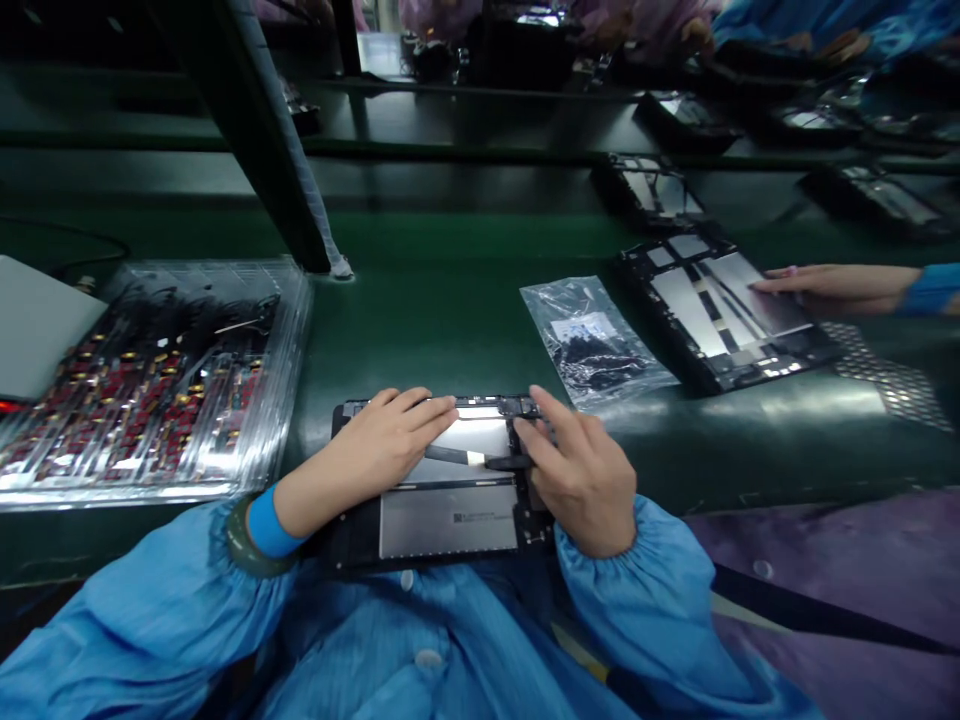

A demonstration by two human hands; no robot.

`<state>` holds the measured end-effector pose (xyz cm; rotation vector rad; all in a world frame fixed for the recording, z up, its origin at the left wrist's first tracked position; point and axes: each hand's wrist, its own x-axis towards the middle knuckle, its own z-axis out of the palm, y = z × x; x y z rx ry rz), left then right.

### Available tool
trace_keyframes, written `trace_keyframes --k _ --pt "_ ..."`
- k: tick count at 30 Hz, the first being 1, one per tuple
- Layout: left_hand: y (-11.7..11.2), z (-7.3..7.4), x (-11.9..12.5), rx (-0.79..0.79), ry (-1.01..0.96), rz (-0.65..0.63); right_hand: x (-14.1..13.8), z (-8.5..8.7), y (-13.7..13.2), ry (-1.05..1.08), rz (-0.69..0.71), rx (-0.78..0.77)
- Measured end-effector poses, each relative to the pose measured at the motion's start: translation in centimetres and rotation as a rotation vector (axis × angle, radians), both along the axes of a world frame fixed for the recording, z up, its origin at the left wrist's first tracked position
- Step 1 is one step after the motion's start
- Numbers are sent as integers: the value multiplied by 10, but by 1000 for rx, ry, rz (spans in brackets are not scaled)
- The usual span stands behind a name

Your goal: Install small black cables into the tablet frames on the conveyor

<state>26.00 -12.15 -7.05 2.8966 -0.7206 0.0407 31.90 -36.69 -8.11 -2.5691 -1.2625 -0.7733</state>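
An opened tablet [450,520] with its back off lies in front of me at the edge of the bench, showing silver battery plates and a dark ribbon cable [450,455] across the middle. My left hand [386,440] rests flat on its upper left part, fingers stretched toward the top edge. Over the upper right corner, my right hand [581,470] is bent with thumb and index finger close together at the small parts there. Whatever lies between those fingertips is too small or hidden to make out.
Left stands a clear plastic tray [296,350] of small red and black parts. A plastic bag [596,340] of dark parts lies beyond my right hand. A co-worker's hand [840,285] touches another opened tablet [720,300]. A dark post [262,130] rises from the bench.
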Motion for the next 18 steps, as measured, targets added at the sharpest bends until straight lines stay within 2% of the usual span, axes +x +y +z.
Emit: trace_keyframes --k 3,5,7,9,11,13,16,18 --pt "3 7 6 -148 95 28 -6 -5 -22 30 -139 276" --pt "3 8 13 -202 138 105 -11 -9 -34 176 -275 411" --pt "2 6 20 -177 156 193 -15 -13 -41 437 -397 427" --pt "-1 2 26 -117 167 236 -18 -16 -44 723 -467 376" --pt "-4 0 30 -88 170 241 -20 -17 -45 930 -487 347" --pt "-4 4 30 -109 142 283 -18 -16 -44 1034 -494 375" --pt "1 21 27 -219 39 453 -14 -16 -46 1199 -494 509" --pt "6 34 24 -386 32 606 -12 -17 -48 1363 -486 654"
